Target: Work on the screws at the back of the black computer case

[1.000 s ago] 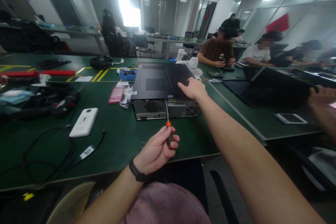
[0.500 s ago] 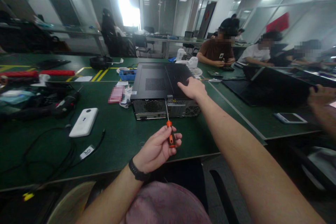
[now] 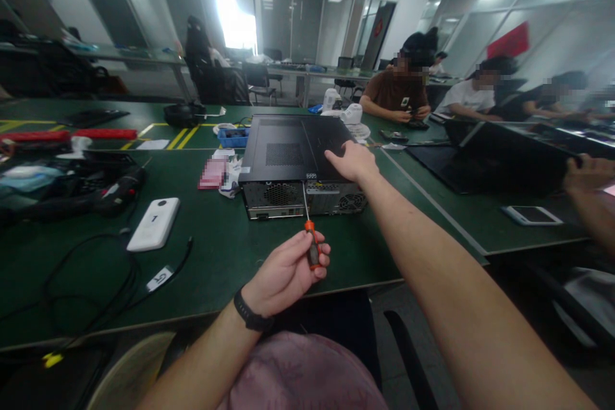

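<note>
A black computer case (image 3: 281, 134) lies flat on the green table (image 3: 216, 269), its metal rear panel facing me. My left hand (image 3: 291, 269) holds an orange and black screwdriver (image 3: 313, 248) by the handle. The shaft points away from me, and its tip meets the rear panel near the top edge, just left of the slot covers. Whether a screw sits at the tip is too small to tell. My right hand (image 3: 354, 161) rests on the right part of the case's top, fingers spread, holding nothing.
Left of the case are a blue tray (image 3: 234, 137), a white glove (image 3: 231, 178), a white power bank (image 3: 154, 224), black cables and a power drill (image 3: 115, 195). To the right, a phone (image 3: 532, 216) lies near a person's hand (image 3: 589, 173) on a black panel. Other people sit behind.
The screwdriver handle has turned a little in my left hand, and the fingers have shifted slightly around it. My right hand stays where it was on the case.
</note>
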Demonstrator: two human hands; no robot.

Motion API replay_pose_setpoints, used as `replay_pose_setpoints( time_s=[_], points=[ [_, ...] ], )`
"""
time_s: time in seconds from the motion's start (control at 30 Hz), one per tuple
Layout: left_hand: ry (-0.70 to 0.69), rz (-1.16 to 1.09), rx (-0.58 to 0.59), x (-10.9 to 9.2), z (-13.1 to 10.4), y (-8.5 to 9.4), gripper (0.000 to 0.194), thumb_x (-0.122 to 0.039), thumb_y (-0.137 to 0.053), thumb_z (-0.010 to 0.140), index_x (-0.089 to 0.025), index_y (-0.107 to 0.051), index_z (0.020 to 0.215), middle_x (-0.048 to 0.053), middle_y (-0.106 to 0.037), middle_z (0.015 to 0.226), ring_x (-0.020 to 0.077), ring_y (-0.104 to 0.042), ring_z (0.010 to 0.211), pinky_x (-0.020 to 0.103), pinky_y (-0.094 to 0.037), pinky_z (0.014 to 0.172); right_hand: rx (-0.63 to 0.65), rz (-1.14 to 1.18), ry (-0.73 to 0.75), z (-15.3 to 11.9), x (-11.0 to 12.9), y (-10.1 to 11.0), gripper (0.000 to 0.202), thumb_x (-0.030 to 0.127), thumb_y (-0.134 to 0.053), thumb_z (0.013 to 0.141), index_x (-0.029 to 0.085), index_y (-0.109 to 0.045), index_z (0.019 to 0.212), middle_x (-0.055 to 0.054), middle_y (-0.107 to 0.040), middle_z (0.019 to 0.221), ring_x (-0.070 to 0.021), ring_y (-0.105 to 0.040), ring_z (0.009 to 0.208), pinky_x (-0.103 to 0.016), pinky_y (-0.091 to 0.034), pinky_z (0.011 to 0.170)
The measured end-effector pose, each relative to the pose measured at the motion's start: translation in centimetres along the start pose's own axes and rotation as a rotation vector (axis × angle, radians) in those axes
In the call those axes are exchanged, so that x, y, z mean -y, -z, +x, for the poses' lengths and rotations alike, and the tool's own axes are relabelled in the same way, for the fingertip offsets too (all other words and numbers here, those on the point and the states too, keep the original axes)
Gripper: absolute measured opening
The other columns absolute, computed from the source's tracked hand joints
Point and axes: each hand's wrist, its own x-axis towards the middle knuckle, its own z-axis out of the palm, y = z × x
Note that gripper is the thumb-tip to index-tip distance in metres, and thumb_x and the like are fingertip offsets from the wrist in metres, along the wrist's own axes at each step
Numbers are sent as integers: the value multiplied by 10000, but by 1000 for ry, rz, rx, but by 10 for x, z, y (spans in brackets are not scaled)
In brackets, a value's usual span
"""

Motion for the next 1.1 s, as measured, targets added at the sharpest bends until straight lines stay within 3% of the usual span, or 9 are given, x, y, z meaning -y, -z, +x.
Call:
replay_pose_setpoints(
  time_s=[0.13,0.3,0.47,0.63,0.73,0.83,0.97,1.1],
  points=[
    [45,-3,-54,-1,-2,-1,117,-255,-661,995,-142,-636,990,74,-672,873,104,-629,636,140,-399,493,-1,0,5,0,0,-1,737,739,-480,947,129,-624,1335,-238,-666,1369,-401,-613,1295,-541,-477,1088],
    [103,-63,-79,-4,-1,-3,216,-328,-506,1075,-169,-619,985,19,-601,753,51,-480,494,120,-272,441,-1,4,6,2,-2,-2,744,748,-487,937,133,-622,1334,-241,-658,1375,-401,-603,1303,-545,-471,1090],
    [109,-111,-25,-5,0,-4,427,-341,-355,1098,-71,-673,1008,63,-586,795,88,-506,560,202,-400,509,-2,5,8,2,-2,-3,746,754,-473,938,136,-620,1328,-244,-657,1377,-405,-599,1309,-553,-467,1095],
    [37,-61,-25,-1,-1,-2,261,-222,-479,1056,-73,-682,987,103,-637,880,116,-599,663,208,-468,573,-1,1,10,1,-1,-2,725,736,-474,944,132,-627,1314,-247,-661,1373,-406,-603,1309,-554,-470,1093],
    [46,-38,-33,0,-1,2,121,-228,-628,1006,-115,-667,985,90,-661,893,105,-617,656,154,-414,509,-1,-1,8,1,-1,-1,720,731,-481,943,128,-631,1306,-244,-666,1364,-407,-610,1299,-546,-479,1084],
    [79,-46,-37,-1,-1,5,129,-253,-713,963,-139,-656,985,67,-659,863,86,-592,611,118,-333,458,5,0,5,0,0,0,720,730,-483,941,127,-633,1305,-242,-668,1362,-405,-615,1291,-542,-484,1080],
    [53,-72,-35,-1,1,5,139,-257,-685,981,-123,-660,954,44,-622,811,64,-524,564,142,-357,482,12,1,-1,-1,1,1,717,726,-483,945,132,-624,1322,-240,-662,1377,-399,-608,1305,-545,-472,1095],
    [54,-87,-31,-1,1,2,266,-276,-538,1038,-66,-693,986,80,-613,839,95,-537,602,205,-429,532,16,2,-2,0,1,2,725,729,-479,948,134,-615,1339,-246,-649,1392,-401,-598,1318,-553,-456,1109]
  ],
)
